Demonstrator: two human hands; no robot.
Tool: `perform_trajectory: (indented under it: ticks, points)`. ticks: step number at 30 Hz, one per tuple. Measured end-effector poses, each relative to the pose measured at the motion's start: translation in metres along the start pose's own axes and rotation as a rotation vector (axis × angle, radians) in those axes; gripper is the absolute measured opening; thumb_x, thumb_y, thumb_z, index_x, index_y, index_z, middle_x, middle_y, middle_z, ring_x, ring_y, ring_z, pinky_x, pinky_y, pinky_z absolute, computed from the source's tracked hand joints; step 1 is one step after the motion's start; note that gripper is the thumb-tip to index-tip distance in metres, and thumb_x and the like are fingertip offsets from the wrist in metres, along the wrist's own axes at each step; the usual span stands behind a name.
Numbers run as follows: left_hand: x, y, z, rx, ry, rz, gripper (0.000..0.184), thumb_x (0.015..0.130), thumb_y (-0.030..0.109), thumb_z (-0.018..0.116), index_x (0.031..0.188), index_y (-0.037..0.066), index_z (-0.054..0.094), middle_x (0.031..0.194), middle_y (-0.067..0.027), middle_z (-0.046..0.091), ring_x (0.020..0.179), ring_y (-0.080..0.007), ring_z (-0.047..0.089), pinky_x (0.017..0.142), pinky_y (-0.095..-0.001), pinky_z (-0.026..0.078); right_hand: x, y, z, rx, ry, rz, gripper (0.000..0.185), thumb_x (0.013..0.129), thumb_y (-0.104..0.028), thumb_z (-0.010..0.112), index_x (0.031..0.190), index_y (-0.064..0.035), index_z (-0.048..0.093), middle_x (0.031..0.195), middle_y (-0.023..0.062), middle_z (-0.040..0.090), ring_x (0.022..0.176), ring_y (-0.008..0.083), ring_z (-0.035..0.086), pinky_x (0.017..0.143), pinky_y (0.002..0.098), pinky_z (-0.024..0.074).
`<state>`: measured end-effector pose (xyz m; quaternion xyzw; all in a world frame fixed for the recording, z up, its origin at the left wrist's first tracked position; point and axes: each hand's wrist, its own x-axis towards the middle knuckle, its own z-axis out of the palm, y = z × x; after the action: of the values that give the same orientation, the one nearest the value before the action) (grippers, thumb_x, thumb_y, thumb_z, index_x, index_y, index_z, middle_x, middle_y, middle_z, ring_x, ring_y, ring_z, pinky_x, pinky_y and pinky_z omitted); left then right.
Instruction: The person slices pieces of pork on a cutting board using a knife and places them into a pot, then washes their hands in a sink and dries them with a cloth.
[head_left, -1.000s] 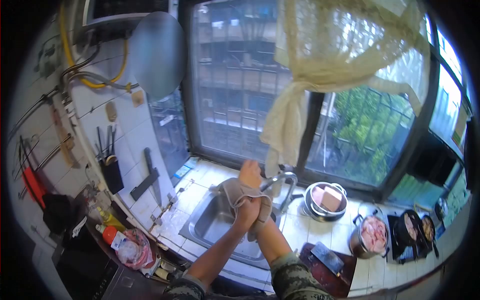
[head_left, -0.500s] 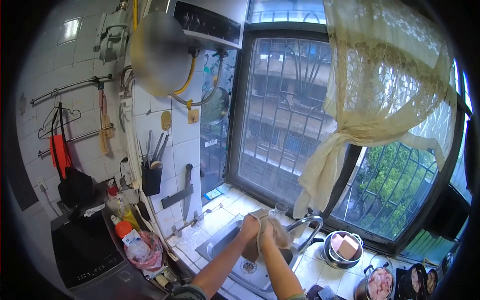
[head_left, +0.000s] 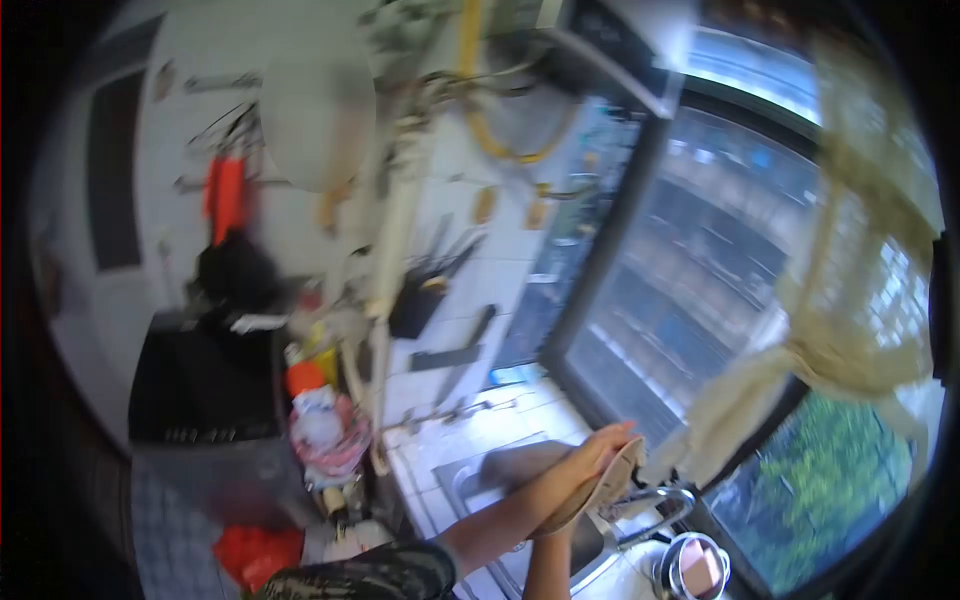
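Note:
My left hand point(head_left: 606, 450) is on a tan cloth point(head_left: 612, 490) above the right side of the sink, its fingers pressed along the cloth's upper edge. The picture is smeared by motion there. My right forearm point(head_left: 550, 562) comes up from below, and the cloth and my left arm hide the right hand. Beneath my arms lies the metal sink point(head_left: 465, 480). Its curved faucet point(head_left: 665, 500) is just to the right of the cloth.
A pot with pinkish blocks point(head_left: 697, 568) stands right of the sink. Knives hang in a wall holder point(head_left: 412, 305) and on a rack point(head_left: 455, 357). Left are a dark-topped appliance point(head_left: 205, 385), a pink bag point(head_left: 335, 440) and a red bag point(head_left: 258, 555). A barred window is behind.
The head view has swung left, so the room shifts rightward and blurs. Both hands wrapped the cloth before; now the left hand lies along its upper side and the right is hidden.

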<state>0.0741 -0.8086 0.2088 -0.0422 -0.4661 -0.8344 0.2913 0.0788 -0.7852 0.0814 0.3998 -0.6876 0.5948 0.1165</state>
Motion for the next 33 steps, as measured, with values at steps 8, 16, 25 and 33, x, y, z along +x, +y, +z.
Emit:
perform_trajectory:
  ticks: [8,16,25,33]
  points:
    - [-0.061,0.02,-0.016,-0.506,0.379,0.135,0.036,0.081,0.011,0.059,0.113,-0.002,0.05,0.111,-0.0221,0.055,0.101,-0.0315,0.056,0.091,-0.0356,0.044,0.029,-0.036,0.018,-0.305,0.349,0.298,0.024,0.089,-0.025,0.048,0.091,-0.0049,0.06,0.084,0.0155,0.058,0.084,0.0293,0.057,0.08,0.0348,0.044]
    - [-0.07,-0.034,-0.084,0.698,0.374,0.214,0.037,0.082,0.01,0.055,0.116,-0.002,0.049,0.116,-0.021,0.052,0.106,-0.028,0.053,0.094,-0.0328,0.041,0.025,0.025,0.009,-0.552,0.064,0.137,0.021,0.087,-0.025,0.052,0.088,-0.0039,0.056,0.083,0.0102,0.055,0.082,0.0216,0.054,0.073,0.0328,0.0447]
    - [-0.198,0.002,-0.216,0.898,0.595,-0.057,0.023,0.088,0.018,0.051,0.102,0.001,0.058,0.091,-0.0159,0.062,0.086,-0.0294,0.061,0.076,-0.035,0.048,0.239,-0.053,0.148,-0.155,-0.243,-0.251,0.025,0.082,-0.016,0.061,0.1,0.0016,0.062,0.09,0.0106,0.063,0.085,0.0215,0.06,0.076,0.0322,0.0471]
    - [-0.378,0.0,-0.328,0.821,0.859,-0.039,0.014,0.085,0.012,0.057,0.096,0.004,0.063,0.081,-0.0093,0.065,0.075,-0.0198,0.064,0.068,-0.03,0.05,0.38,-0.119,0.228,0.114,0.136,-0.381,0.022,0.073,-0.015,0.059,0.092,-0.0031,0.064,0.095,0.0143,0.063,0.092,0.0305,0.059,0.082,0.038,0.0449]
